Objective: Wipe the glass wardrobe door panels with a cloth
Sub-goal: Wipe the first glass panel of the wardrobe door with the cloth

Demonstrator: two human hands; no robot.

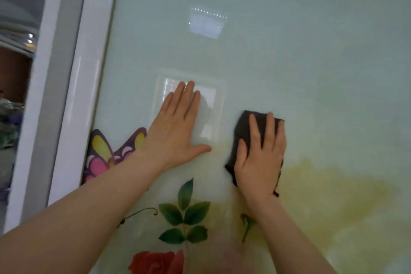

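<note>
While the left hand (178, 129) lies flat with straight, slightly spread fingers against the glass door panel (289, 51), the right hand (260, 158) presses a dark cloth (244, 122) to the same panel just beside it, fingers extended over the fabric and holding it against the surface rather than curling round it. The cloth shows above the fingertips and along both edges of the palm, with a loose corner hanging below the wrist. The left hand's fingertips rest over a pale rectangular reflection (189, 107) in the glass; a second, smaller bright reflection (206, 24) sits higher up. The panel is pale green with a yellowish wash toward the lower right, and carries printed decoration: a butterfly (106, 151) partly hidden behind the left forearm, green leaves (184, 213) between the two forearms, and a red rose (155, 262) at the lower edge. A glossy white door frame (89, 73) borders the panel on the left.
</note>
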